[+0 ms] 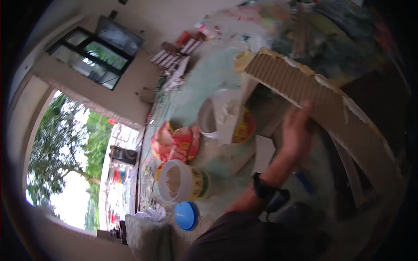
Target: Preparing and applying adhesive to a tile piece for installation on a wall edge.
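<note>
A long, narrow slab (320, 89) slants across the right side, its tan face combed into ridges like spread mortar. Ragged pale paste runs along its far edge. My left hand (298, 130) is at the slab's near edge, fingers closed against it; motion blurs them and part of the grip is hidden. A dark watch (263, 187) is on that wrist, below a dark sleeve. My right hand does not show. Just left of the slab stands a white bucket (209, 117) with a pale, paste-smeared piece over its mouth.
Nearer lie an open tub (170, 180), a blue lid (186, 216) and a crumpled red-and-yellow bag (176, 141). A white flat piece (263, 153) and a blue-handled tool (304, 182) rest beside my forearm. Bags and debris (322, 39) crowd the far side. A large opening (65, 161) shows trees at left.
</note>
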Demonstrator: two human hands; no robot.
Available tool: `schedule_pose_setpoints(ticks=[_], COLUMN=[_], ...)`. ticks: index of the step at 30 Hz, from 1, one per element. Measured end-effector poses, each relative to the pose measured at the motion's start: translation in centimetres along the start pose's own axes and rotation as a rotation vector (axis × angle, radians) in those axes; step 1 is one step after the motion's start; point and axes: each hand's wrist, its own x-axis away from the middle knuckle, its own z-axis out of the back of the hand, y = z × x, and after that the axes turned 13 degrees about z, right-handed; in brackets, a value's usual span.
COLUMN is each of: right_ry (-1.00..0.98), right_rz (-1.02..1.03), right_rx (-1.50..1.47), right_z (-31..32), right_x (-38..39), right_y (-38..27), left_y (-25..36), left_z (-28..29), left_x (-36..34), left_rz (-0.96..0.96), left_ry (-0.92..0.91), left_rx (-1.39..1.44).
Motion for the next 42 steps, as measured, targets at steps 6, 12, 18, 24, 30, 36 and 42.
schedule_pose_setpoints(ticks=[6,12,18,24,30,36,42], right_ry=[0.122,0.25,0.33,0.289,-0.041,-0.334,-0.436], right_rz=[-0.132,-0.23,-0.371,-0.445,-0.218,-0.072,-0.003], right_rx=[0.257,0.425,0.576,0.549,1.037,1.487,1.448], right_z=[4.7,3.9,1.2,1.2,1.1,2.4,2.6], right_x=[6.1,11.4,13.0,13.8,14.1,13.2,11.8], right_y=[-5.6,-4.9,-3.0,-0.2,2.0,4.8,7.6], left_y=[-0.2,-1.7,-3.7,-5.0,-5.4,-6.2,-6.7], left_z=[7.3,9.8,15.1,18.2,21.5,21.9,22.4], left_x=[-1.7,-1.4,-3.2,-8.0,-13.0,-17.5,-21.0], left_rz=[0.141,0.143,0.261,0.251,0.336,0.418,0.402], left_ry=[-0.012,0.204,0.294,0.284,0.284,0.334,0.334], left_rx=[0.034,-0.167,-0.257,-0.394,-0.397,-0.437,-0.532])
